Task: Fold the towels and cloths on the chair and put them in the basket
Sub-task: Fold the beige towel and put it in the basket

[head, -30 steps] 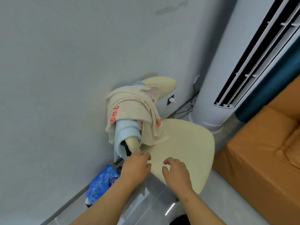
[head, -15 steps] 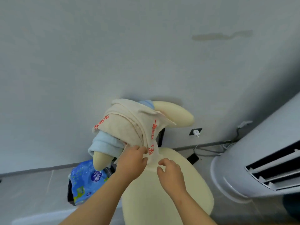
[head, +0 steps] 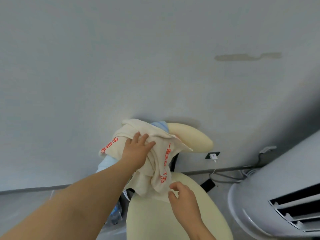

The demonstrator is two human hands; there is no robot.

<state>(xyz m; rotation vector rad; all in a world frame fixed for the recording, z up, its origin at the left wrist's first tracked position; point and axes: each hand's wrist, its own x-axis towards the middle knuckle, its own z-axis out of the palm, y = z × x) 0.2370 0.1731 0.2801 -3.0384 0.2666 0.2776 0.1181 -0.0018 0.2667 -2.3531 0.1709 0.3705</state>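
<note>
Towel (head: 152,158): cream, red lettering; draped over the chair's backrest, lower end hanging down to the seat.
Blue cloth (head: 160,125): under the towel on the same backrest; shows at the top edge and again low on the left side.
Left hand (head: 137,149): laid flat on the upper towel, fingers spread and extended, pressing the fabric, not clenched.
Right hand (head: 183,198): at the towel's lower hem; thumb and fingers pinched on the edge of the cloth.
Chair (head: 173,220): cream seat and padded backrest, set close to the wall.
Wall (head: 121,66): grey; socket (head: 212,155) with white plug to the right of the backrest, cables along the skirting.
AC unit (head: 277,187): white floor-standing column, right of the chair, louvres visible.
Basket: not in view.
</note>
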